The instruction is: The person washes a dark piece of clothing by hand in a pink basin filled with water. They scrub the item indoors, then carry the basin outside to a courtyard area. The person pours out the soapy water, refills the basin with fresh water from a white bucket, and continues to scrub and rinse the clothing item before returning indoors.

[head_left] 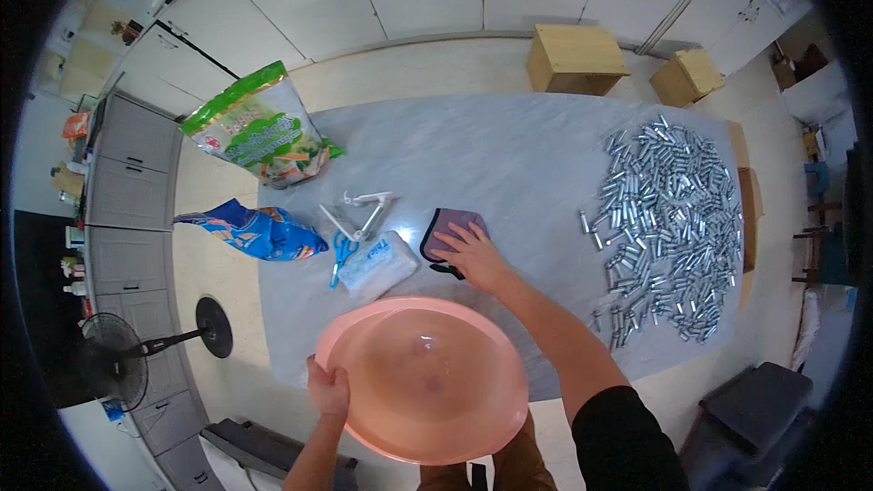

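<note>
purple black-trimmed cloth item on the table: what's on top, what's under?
The right hand lies on the purple cloth item, fingers spread. Gray table shows around it; anything directly underneath is covered.

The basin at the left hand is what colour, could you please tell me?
The basin is peachy pink, seen best in the head view.

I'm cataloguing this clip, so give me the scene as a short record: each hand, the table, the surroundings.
Left hand: grips pink basin at its left rim
Right hand: spread on purple item with black trim
Table, left: green-and-white bag, blue bag, blue scissors, white packet, white frame
Table, right: many small metal cylinders
Surroundings: standing fan at left, wooden box beyond table
</note>
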A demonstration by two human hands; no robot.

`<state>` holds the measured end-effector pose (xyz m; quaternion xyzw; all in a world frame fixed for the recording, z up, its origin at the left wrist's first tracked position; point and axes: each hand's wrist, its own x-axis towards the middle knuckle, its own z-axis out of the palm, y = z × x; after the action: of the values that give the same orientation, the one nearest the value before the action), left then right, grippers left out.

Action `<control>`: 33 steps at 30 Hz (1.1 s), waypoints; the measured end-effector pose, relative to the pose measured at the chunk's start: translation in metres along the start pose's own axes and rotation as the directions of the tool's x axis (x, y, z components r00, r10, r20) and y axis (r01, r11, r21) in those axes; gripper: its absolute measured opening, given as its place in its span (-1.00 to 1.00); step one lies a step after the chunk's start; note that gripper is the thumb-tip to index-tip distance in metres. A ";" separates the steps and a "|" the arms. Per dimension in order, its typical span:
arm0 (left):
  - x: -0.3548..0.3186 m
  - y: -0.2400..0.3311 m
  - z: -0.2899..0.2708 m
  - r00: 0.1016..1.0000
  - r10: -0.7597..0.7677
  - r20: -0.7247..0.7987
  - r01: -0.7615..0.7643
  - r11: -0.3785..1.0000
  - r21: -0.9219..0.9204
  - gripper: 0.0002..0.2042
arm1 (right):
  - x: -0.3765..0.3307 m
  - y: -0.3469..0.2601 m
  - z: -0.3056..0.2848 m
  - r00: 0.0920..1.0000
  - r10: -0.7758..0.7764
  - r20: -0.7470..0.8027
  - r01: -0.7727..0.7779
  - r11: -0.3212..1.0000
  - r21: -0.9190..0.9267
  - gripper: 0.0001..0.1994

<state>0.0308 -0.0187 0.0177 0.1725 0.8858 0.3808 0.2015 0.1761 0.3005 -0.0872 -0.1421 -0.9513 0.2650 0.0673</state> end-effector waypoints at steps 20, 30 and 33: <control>-0.007 0.006 -0.016 0.999 0.025 -0.020 -0.024 0.998 0.066 -0.81 | -0.324 -0.126 0.031 0.707 0.686 -0.172 -0.681 0.726 0.091 -0.70; -0.030 -0.009 -0.008 1.000 -0.008 -0.017 0.009 0.999 0.034 -0.81 | -0.329 -0.110 0.025 0.620 0.784 -0.008 -0.689 0.549 0.473 -0.70; -0.034 -0.012 -0.003 0.999 -0.033 0.000 0.033 0.999 0.039 -0.74 | -0.342 -0.119 -0.007 0.272 0.890 -0.366 -0.744 0.436 0.507 -0.71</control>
<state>0.0571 -0.0437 0.0186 0.1620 0.8956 0.3601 0.2047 0.4742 0.1018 -0.0373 -0.6788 -0.6245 0.3125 0.2272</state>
